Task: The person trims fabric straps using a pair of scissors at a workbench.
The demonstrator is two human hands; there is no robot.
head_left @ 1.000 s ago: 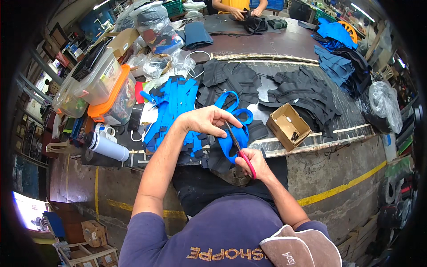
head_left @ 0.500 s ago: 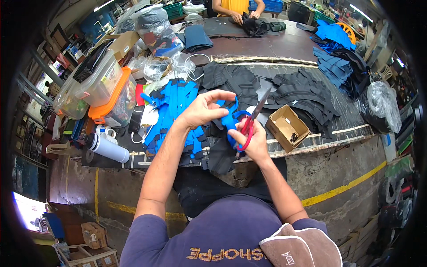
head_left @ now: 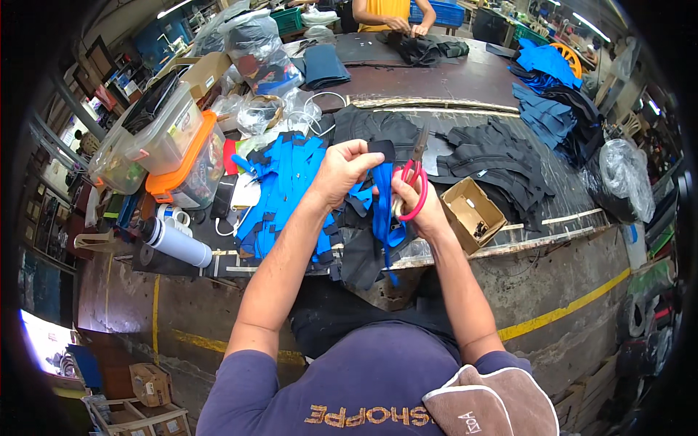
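My left hand point(head_left: 340, 174) is closed, pinching the black end of a blue fabric strip point(head_left: 383, 196) between thumb and fingers. The strip hangs down in front of the table edge, its lower end loose. In my right hand point(head_left: 423, 207) is a pair of scissors point(head_left: 412, 174) with red handles, blades pointing up and away from me. The right fingers also sit against the blue strip; whether they grip it is partly hidden. To the left of my left hand lies a pile of blue strips with black ends point(head_left: 289, 185).
Black fabric pieces with zippers point(head_left: 494, 163) lie beyond my right hand, near an open cardboard box point(head_left: 456, 229). At left stand a bottle point(head_left: 182, 245), a mug point(head_left: 174, 216) and plastic bins point(head_left: 190, 163). A co-worker's hands point(head_left: 407, 26) handle black fabric across the table.
My left fingers, previously spread in a loose curl, have closed on the strip's black end. The strip, looped before, now hangs straighter. The scissors have turned more upright.
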